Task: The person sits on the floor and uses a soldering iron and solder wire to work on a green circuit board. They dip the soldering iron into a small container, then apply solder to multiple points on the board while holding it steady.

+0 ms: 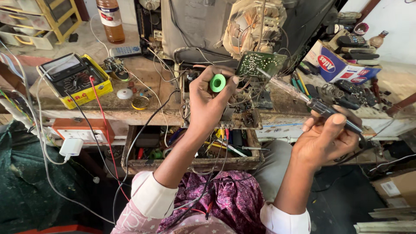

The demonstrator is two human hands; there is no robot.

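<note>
Green solder spool (218, 82) and soldering iron (318, 106) held up at an opened television.
Left hand (208, 104) pinches the spool; right hand (327, 138) is closed around the iron's handle, tip at the small green circuit board (261, 64) above the cluttered surface (151, 86), apparently mid-soldering.

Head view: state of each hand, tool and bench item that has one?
Left hand: raised, pinching the green solder spool.
Right hand: grip closed on the dark-handled soldering iron, tip at the small green circuit board.
Yellow-cased multimeter: lying flat, leads attached.
Wooden drawer: open, full of tools.
White charger: plugged in.
Brown-liquid bottle: upright.
</note>
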